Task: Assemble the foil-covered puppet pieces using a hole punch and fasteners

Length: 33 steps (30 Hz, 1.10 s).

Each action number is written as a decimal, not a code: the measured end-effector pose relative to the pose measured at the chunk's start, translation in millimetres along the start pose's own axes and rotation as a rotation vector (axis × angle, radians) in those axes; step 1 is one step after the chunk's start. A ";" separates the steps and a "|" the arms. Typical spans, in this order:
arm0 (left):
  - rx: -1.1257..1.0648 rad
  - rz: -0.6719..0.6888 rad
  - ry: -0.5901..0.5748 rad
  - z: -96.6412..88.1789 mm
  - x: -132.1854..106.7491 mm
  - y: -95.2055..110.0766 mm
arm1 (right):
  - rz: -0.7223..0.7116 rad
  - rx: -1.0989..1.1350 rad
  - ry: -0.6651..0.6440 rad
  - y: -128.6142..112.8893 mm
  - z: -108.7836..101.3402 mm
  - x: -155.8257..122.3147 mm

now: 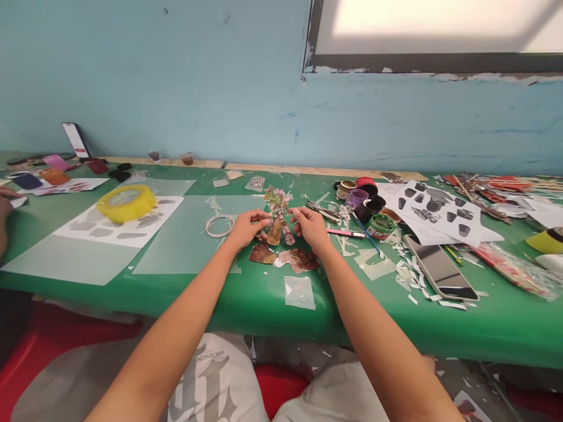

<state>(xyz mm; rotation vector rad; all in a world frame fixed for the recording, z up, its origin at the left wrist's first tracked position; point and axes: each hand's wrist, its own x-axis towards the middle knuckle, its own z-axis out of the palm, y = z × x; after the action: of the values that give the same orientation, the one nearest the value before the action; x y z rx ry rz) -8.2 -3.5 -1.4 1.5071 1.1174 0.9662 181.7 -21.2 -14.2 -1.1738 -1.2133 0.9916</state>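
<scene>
A small cut-out paper figure (278, 218) in brown, red and green lies on the green table (246, 305). My left hand (247, 227) pinches its left side with curled fingers. My right hand (310, 225) grips its right side, fingers closed. Loose brown cut-out pieces (299, 258) lie just in front of my hands, and another brown piece (263, 254) sits under my left wrist.
A yellow tape roll (126, 203) rests on printed paper at left. A clear tape ring (219, 225), translucent sheets, paint jars (368, 202), brushes, a phone (440, 267), printed pattern sheets and paper scraps crowd the table. Another person's hand (5, 206) shows at far left.
</scene>
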 end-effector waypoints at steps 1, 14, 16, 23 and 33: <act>-0.002 0.000 -0.001 0.0 0.2 -0.1 | 0.001 -0.002 -0.004 -0.3 0.1 -0.3; -0.004 0.070 0.008 0.4 1.9 -2.1 | 0.032 -0.011 -0.075 -4.3 0.5 -3.5; 0.047 0.094 0.051 0.6 1.9 -0.8 | 0.028 -0.019 -0.113 -5.5 1.0 -4.4; 0.015 0.093 0.174 -0.8 3.6 0.3 | -0.002 -0.132 -0.176 -7.0 1.1 -6.8; -0.016 0.048 0.150 -2.5 2.9 -1.5 | -0.079 -0.300 -0.265 -3.8 4.3 -10.6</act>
<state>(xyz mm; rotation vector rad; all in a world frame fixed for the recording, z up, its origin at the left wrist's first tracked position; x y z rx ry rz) -10.2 0.0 -2.2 1.4735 1.1808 1.1343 176.1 -31.6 -12.2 -1.2397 -1.6515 0.9486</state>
